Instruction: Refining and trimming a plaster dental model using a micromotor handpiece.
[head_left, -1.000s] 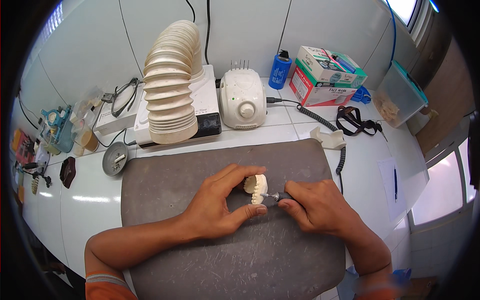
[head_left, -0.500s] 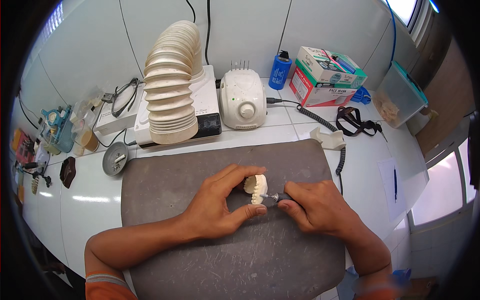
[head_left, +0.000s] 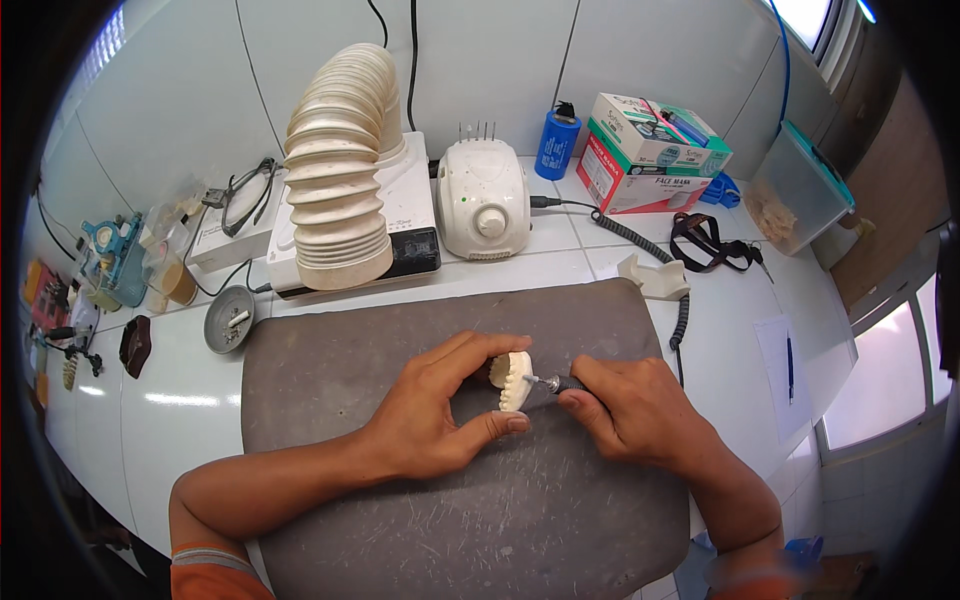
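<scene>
A cream dental cast [head_left: 513, 381] with a row of moulded teeth is held upright over the grey mat [head_left: 330, 370] by my left hand [head_left: 440, 410], fingers on its top end and thumb at its bottom end. My right hand [head_left: 625, 410] grips a rotary handpiece [head_left: 565, 385] with a dark grip and metal nose; its thin bit reaches the right face of the cast, where it appears to touch near the teeth.
Behind the mat stand a ribbed white hose [head_left: 335, 180] on a white unit, a control box [head_left: 484, 200], a blue canister [head_left: 556, 145], stacked boxes [head_left: 655, 185] and a lidded bin [head_left: 790, 190]. A grey dish [head_left: 222, 325] lies left; paper with a pen [head_left: 790, 365] lies right.
My right hand and the handpiece have shifted slightly upward, so the bit meets the cast higher up. The cast has tilted very slightly within my left hand's grip.
</scene>
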